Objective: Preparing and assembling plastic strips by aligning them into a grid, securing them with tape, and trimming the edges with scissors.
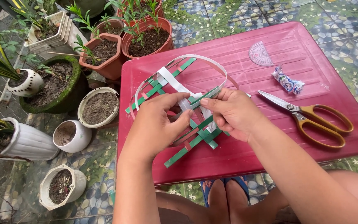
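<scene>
A loose weave of green, white and pink paper strips (175, 85) lies on a dark red plastic table (237, 54). Long white and pink strips arc up over it in a loop. My left hand (156, 124) pinches the strips near the weave's middle between thumb and fingers. My right hand (233, 114) grips the same middle from the right, fingers closed on a white and a green strip. Both hands hide the centre of the weave.
Orange-handled scissors (311, 118) lie on the table to the right, with a small wrapped packet (287, 81) and a clear protractor (260, 54) behind them. Several plant pots (100, 108) stand on the tiled floor at the left. My feet in blue sandals (224, 193) are below the table.
</scene>
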